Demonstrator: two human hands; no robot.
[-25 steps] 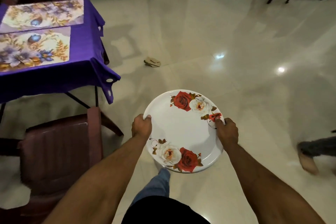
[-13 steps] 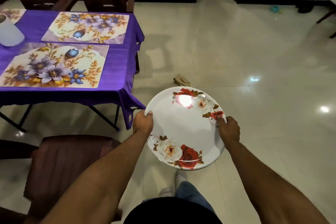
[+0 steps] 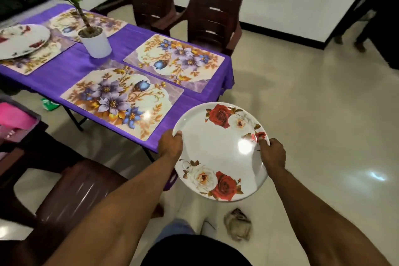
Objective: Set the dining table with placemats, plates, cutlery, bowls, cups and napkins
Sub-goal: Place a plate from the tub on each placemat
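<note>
Head view: 1 round white plate with red and white roses (image 3: 220, 151), carried level above the floor, just off the near corner of the purple-clothed desk (image 3: 86, 67).
Left hand (image 3: 170, 146): curled on the plate's left rim.
Right hand (image 3: 272, 153): curled on its right rim.
Floral rectangular placemat (image 3: 121, 101): nearest, bare.
Second rose plate (image 3: 21, 40): on a far-left mat.
White potted plant (image 3: 95, 43): mid-desk.
</note>
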